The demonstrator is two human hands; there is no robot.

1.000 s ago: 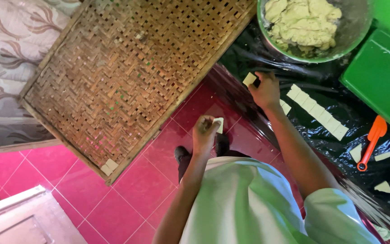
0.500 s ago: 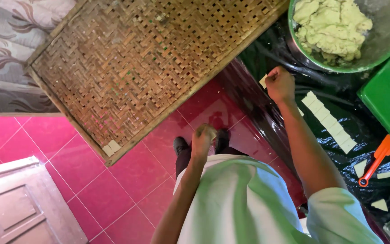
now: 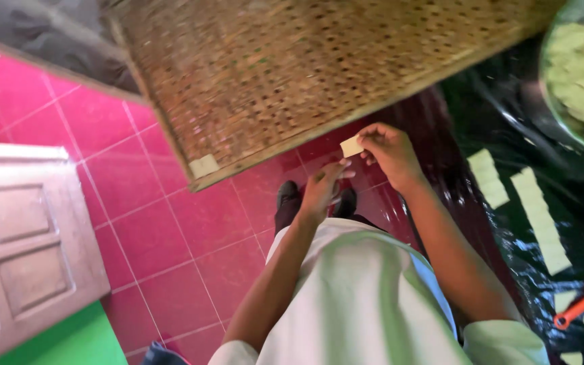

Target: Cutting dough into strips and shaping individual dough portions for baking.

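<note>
dough square pinched in right hand grip; left hand just below, half-curled, empty.

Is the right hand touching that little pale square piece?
Touching. The head view shows the right hand pinching the small pale square piece by its edge between fingertips, just below the woven bamboo tray.
</note>
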